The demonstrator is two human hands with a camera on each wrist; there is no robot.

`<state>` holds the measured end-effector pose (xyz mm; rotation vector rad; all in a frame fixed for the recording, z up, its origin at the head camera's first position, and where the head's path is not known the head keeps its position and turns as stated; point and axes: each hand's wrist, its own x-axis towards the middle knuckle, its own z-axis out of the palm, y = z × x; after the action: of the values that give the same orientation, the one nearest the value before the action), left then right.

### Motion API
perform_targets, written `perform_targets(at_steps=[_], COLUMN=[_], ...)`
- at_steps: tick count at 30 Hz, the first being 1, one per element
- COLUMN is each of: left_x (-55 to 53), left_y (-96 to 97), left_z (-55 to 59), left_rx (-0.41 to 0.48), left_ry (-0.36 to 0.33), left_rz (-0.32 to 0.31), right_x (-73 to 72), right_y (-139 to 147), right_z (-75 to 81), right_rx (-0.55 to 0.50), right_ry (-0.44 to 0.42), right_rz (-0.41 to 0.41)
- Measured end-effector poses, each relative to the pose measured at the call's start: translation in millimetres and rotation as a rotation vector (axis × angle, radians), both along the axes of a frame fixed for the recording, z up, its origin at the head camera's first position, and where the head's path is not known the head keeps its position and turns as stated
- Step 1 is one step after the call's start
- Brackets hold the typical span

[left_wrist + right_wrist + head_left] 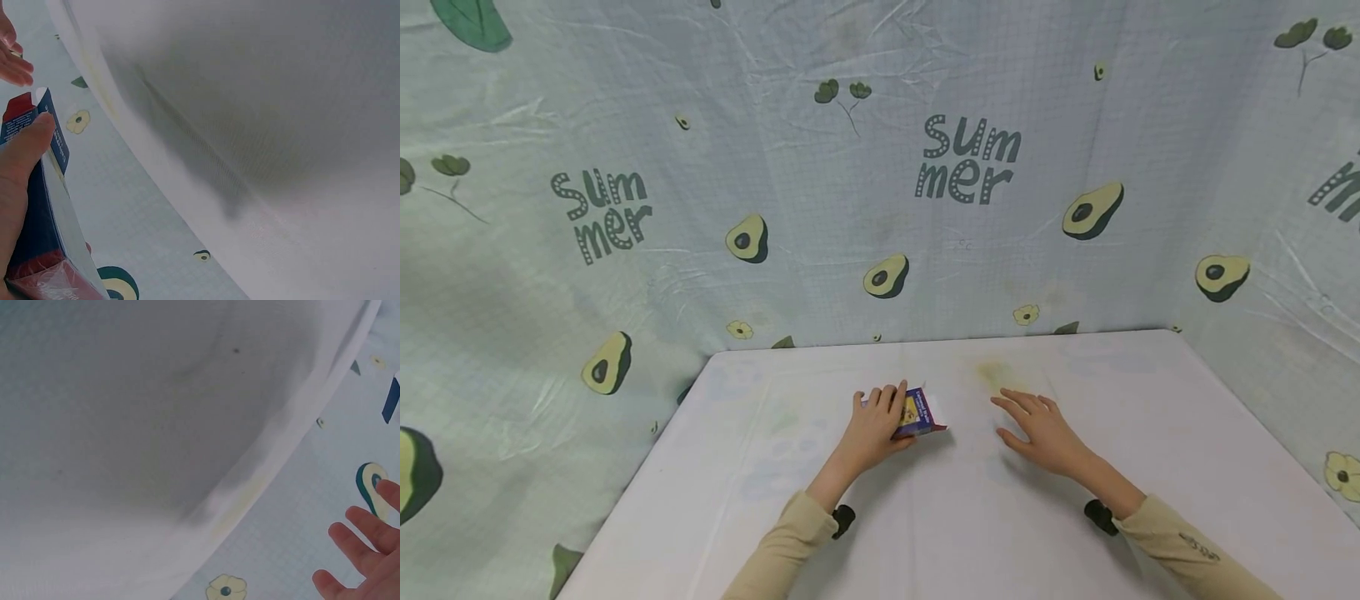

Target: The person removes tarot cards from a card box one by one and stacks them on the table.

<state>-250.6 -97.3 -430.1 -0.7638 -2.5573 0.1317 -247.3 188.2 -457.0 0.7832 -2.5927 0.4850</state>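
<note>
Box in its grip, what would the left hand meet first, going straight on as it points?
Beyond the box it holds, the left hand would probably meet the avocado-print cloth backdrop first; the way over the table looks free, though depth is unclear.

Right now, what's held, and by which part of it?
The left hand holds the blue box, thumb along one side, its tip near the flaps at one end. The right hand holds nothing.

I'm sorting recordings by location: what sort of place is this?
Probably a makeshift recording booth: a "summer" avocado-print backdrop hangs behind and beside a white-covered table, with small black wrist devices also in view.
</note>
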Motion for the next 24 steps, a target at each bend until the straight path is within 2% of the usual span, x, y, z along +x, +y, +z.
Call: perform_targets(at_steps=[13,18,24], left_x=[11.4,15.3,20.2], left_y=[-4.1,-5.4,-5.7], left_z=[0.9,-2.1,-6.4], left_rx=[0.015,0.028,-0.001], left_ry=[-0.008,0.015,0.043], left_rz=[-0.005,-0.016,-0.011], right_x=[6.6,8.3,12.1], right_y=[-4,-6,-11], right_z=[6.9,7.4,9.0], right_rx=[-0.048,-0.062,-0.1], right_ry=[0.011,0.008,-0.033], right_rz=[0.03,0.045,0.062])
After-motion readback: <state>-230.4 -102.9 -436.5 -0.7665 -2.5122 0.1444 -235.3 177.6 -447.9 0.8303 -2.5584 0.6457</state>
